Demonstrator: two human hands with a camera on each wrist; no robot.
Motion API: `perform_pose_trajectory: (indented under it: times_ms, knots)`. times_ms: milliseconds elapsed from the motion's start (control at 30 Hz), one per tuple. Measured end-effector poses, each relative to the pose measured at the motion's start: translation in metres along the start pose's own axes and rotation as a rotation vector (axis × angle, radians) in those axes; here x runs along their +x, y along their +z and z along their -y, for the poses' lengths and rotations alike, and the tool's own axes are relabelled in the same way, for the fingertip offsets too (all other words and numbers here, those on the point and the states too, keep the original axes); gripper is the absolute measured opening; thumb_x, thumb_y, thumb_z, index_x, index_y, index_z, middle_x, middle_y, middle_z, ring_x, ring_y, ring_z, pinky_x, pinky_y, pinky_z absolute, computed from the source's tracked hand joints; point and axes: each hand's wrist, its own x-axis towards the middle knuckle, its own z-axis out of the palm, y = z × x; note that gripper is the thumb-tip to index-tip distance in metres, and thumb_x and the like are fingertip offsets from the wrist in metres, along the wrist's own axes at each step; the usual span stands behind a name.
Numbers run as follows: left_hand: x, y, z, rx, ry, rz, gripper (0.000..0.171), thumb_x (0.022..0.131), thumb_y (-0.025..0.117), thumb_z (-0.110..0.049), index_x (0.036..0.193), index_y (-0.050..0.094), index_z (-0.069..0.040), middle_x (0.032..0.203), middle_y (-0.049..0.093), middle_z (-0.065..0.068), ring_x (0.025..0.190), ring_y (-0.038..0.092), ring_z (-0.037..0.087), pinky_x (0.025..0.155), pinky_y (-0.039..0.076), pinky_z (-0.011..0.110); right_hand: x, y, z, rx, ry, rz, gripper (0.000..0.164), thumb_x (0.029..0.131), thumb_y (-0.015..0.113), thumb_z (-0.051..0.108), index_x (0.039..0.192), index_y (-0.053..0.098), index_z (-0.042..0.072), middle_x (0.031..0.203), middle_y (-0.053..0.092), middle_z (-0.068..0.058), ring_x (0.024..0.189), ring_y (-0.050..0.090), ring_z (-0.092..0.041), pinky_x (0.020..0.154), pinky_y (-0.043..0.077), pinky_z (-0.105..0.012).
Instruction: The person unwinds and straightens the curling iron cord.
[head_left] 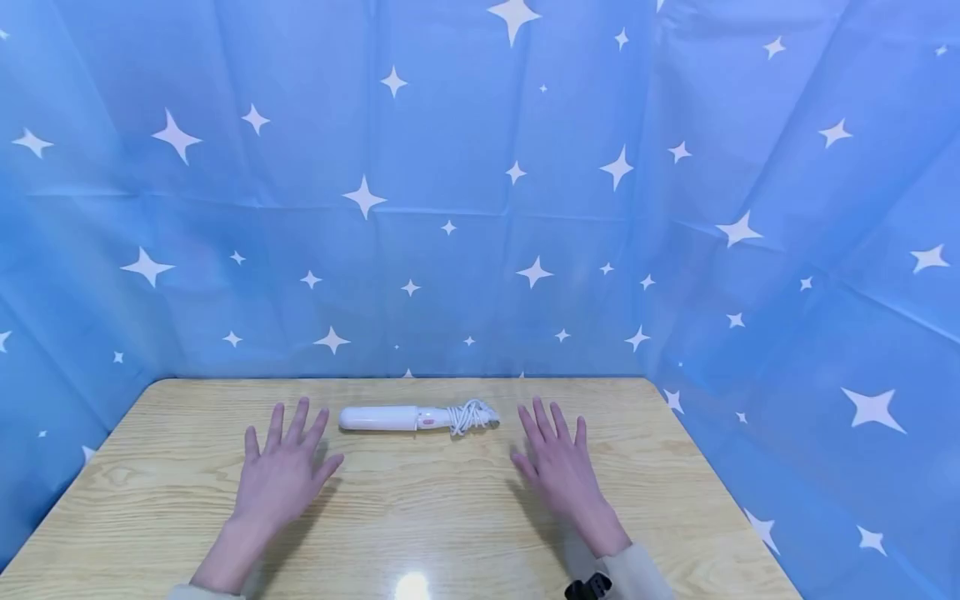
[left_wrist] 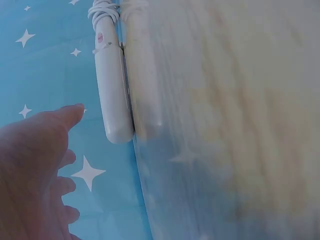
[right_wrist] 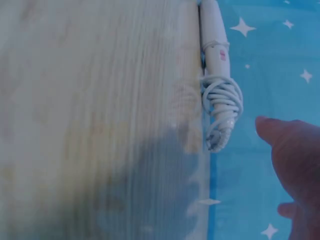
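A white hair iron (head_left: 382, 418), wand-shaped with a small pink switch, lies crosswise toward the table's far edge. Its white cord (head_left: 472, 416) is wound around the handle at the right end. My left hand (head_left: 281, 479), fingers spread and palm down, is left of the iron's rounded end, holding nothing. To the right of the cord end, my right hand (head_left: 558, 471) is also spread and holds nothing. In the left wrist view the thumb (left_wrist: 70, 116) points toward the rounded end. The right wrist view has the thumb (right_wrist: 270, 129) beside the coiled cord, a gap between them.
The light wood table (head_left: 420, 508) reflects a bright light near its front. A blue curtain (head_left: 450, 125) with white stars hangs behind the table and along both sides. A black device (head_left: 588, 587) sits at the right wrist, by a pale sleeve (head_left: 637, 573).
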Motion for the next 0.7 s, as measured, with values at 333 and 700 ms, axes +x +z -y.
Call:
perform_pose_trajectory:
  times_ms: [333, 700]
  knots:
    - [0.024, 0.005, 0.01, -0.104, 0.046, 0.054, 0.072, 0.103, 0.06, -0.045, 0.158, 0.037, -0.005, 0.163, 0.023, 0.028, 0.147, 0.017, 0.057, 0.112, 0.014, 0.084, 0.025, 0.007, -0.006, 0.124, -0.01, 0.061, 0.071, 0.103, 0.062, 0.038, 0.161, 0.032, 0.01, 0.165, 0.028, -0.018, 0.148, 0.029, -0.046, 0.116, 0.023, -0.077]
    - [0.048, 0.023, 0.025, -0.436, 0.092, 0.168, 0.071, 0.102, 0.065, -0.024, 0.158, 0.03, 0.004, 0.157, 0.027, 0.037, 0.141, 0.028, 0.059, 0.114, 0.023, 0.079, 0.043, 0.02, -0.015, 0.451, -0.014, 0.134, 0.069, 0.102, 0.067, 0.025, 0.16, 0.035, 0.009, 0.163, 0.034, -0.016, 0.147, 0.035, -0.039, 0.123, 0.03, -0.057]
